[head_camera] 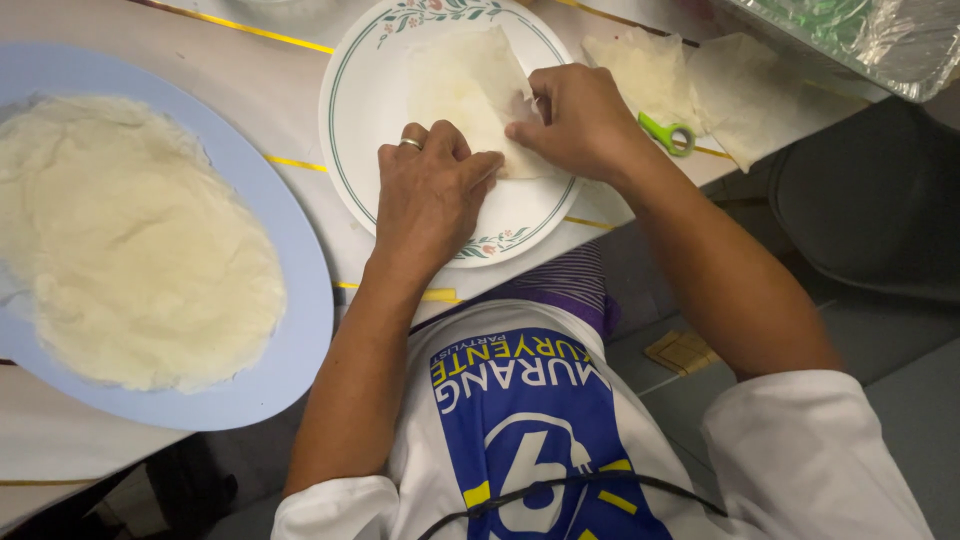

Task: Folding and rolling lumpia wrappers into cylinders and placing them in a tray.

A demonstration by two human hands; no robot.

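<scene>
A thin pale wrapper (462,85) lies on a white plate (365,110) with a green floral rim, one side folded over. My left hand (430,190), wearing a ring, presses its fingers on the wrapper's near edge. My right hand (575,120) pinches the folded right edge of the same wrapper. Whatever lies inside the fold is hidden.
A large light-blue plate (300,300) at the left carries a stack of round pale wrappers (130,240). More wrapper pieces (720,85) and a green-handled tool (668,132) lie right of the white plate. A foil tray (870,40) sits at the top right. The table edge runs close to my body.
</scene>
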